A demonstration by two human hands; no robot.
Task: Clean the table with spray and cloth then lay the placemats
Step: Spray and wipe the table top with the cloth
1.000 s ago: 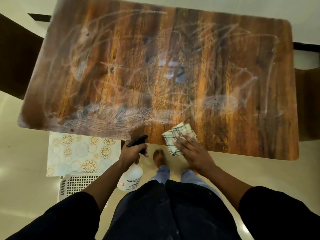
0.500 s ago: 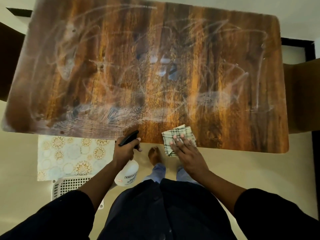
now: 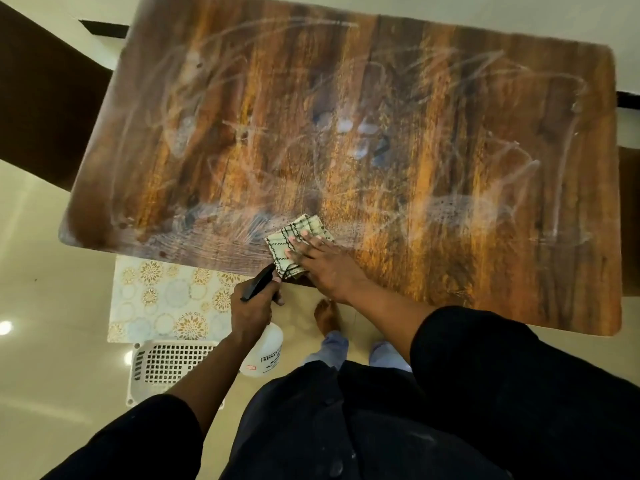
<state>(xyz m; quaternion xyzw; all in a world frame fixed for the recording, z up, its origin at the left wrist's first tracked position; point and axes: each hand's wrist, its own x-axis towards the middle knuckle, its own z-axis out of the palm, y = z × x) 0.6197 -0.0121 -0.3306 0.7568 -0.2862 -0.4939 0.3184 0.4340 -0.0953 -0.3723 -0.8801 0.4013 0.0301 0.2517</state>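
A brown wood-grain table (image 3: 433, 98) fills the upper view, streaked with pale wet smears. My right hand (image 3: 322, 261) presses flat on a folded checked cloth (image 3: 294, 242) near the table's front edge, left of centre. My left hand (image 3: 252, 306) hangs just below that edge, gripping the black trigger head of a white spray bottle (image 3: 265, 355) held over the floor. A placemat (image 3: 169, 303) with gold and pale blue floral circles lies on top of a white basket, partly under the table's front left edge.
A white perforated plastic basket (image 3: 166, 365) stands on the cream tiled floor at my left. My bare foot (image 3: 327, 315) is under the table edge. Dark brown chair shapes (image 3: 45, 98) flank the table at left and far right.
My right hand has slid the cloth leftward and a little further onto the table, over the wet patch. The left hand with the bottle has stayed below the edge.
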